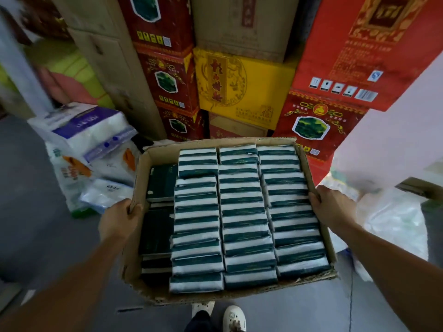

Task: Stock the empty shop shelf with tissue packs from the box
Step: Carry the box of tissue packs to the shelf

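A big open cardboard box [230,293] is held up in the air, above the grey floor [28,212]. It is packed with tissue packs [242,212] in dark green and white wrap. Most of them stand on their edges in three long rows, side by side, and they touch each other. On the left side of the box a few packs lie flat in small piles, so their dark green faces show. The left hand [119,221] holds the left wall of the box. Its thumb hooks over the top edge and the rest of the hand is on the outside. The right hand [332,207] holds the right wall, with the fingers curled over the rim. Both grips are closed tight on the box. Both arms reach forward and are almost straight. Behind the box stand tall piles of red cartons [167,75], one yellow carton [242,89] and plain brown ones. On the floor to the left lie soft white bags of tissue [88,135] with purple and orange print. Below the box you can see white shoes [233,318] on the floor.
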Demonstrator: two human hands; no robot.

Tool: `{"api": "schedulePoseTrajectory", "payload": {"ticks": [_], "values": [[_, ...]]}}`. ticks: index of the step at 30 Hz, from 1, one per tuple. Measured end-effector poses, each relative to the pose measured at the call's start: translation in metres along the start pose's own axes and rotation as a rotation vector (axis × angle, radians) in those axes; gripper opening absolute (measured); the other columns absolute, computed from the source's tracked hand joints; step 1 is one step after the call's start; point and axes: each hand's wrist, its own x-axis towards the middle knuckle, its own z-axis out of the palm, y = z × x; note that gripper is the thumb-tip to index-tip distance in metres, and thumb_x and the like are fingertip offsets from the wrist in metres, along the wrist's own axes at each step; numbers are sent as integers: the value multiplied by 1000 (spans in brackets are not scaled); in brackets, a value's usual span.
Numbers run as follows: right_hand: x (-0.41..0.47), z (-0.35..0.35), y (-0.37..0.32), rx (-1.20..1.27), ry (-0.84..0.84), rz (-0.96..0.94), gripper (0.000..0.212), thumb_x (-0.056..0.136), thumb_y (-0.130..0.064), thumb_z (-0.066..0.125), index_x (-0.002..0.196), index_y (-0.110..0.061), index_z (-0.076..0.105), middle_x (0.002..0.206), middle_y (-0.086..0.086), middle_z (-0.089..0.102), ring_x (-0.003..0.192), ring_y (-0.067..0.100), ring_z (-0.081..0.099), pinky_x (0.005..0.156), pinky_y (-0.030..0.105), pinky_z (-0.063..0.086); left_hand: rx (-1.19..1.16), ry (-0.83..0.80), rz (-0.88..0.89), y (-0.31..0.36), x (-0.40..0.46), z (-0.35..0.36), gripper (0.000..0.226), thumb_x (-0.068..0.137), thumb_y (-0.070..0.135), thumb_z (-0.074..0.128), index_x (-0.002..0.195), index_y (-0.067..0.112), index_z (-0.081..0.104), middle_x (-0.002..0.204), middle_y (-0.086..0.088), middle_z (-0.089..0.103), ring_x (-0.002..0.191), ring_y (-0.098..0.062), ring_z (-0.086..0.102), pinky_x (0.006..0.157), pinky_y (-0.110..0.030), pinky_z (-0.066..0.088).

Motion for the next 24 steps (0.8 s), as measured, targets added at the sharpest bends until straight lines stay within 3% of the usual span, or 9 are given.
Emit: {"api": "schedulePoseTrajectory", "payload": {"ticks": [4,8,13,17,21,24], "values": [[19,-12,-36,14,6,-139,24,99,-39,42,99,-19,55,85,8,65,75,29,60,60,31,44,46,10,-139,-27,-17,-21,34,96,29,58,68,10,52,66,-10,57,63,-29,54,61,-32,41],[36,-19,-80,30,-2,-273,28,99,-40,42,83,-20,52,74,3,58,68,24,54,59,31,47,-22,84,-222,-57,-37,-48,28,94,28,59,72,10,59,64,-6,60,61,-26,58,55,-32,42],[54,-22,-151,10,-13,-437,31,100,-39,42,84,-15,55,67,4,51,64,27,52,51,28,37,-55,186,-374,-93,-60,-86,40,93,31,60,59,11,55,55,-2,56,52,-15,52,47,-25,34],[66,-21,-240,-26,36,-596,33,99,-39,42,92,-12,60,73,11,58,71,29,60,50,26,31,-73,247,-492,-142,-83,-114,32,92,29,58,63,17,56,59,-3,58,57,-22,58,53,-32,44],[64,-14,-332,81,8,-767,42,97,-45,32,89,-12,57,79,11,62,72,31,59,62,37,49,-80,322,-636,-193,-104,-141,31,93,33,58,65,19,59,59,0,59,55,-17,57,54,-31,47],[51,-13,-402,35,6,-837,32,100,-37,40,88,-11,54,84,13,63,77,33,60,62,36,46,-86,354,-729,-231,-118,-158,29,94,35,59,71,19,64,59,-1,60,55,-18,57,56,-31,48]]}}
